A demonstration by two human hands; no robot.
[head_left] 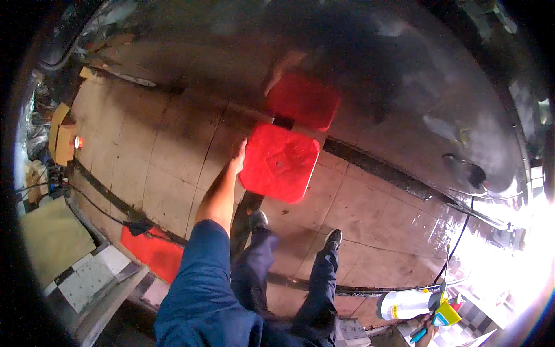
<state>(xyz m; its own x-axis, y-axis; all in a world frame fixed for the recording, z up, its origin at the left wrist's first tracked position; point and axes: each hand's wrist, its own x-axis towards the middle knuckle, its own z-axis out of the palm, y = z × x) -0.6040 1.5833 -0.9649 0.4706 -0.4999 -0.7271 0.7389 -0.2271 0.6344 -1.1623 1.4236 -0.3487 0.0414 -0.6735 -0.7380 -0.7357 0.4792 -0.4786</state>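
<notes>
My left hand (239, 157) grips the left edge of a red plastic stool (279, 163). The stool's square top with rounded corners faces me, a small hole in its middle. Its underside and legs are hidden, so I cannot tell whether it touches the floor. At the lower right, my right hand (426, 328) is closed around a blue-handled tool with a yellow head (445, 315). Right beside it lies a pump spray bottle (407, 305) with a pale, clear body; I cannot tell whether the same hand also holds it. Most of my right arm is out of view.
A glossy dark car-like panel (399, 75) curves across the far side and mirrors the stool. A dark hose (110, 214) runs along the left floor. Also left are a cardboard box (65, 141), a red mat (151, 251) and a checkered step (92, 280). Tiled floor (358, 202) lies around my feet.
</notes>
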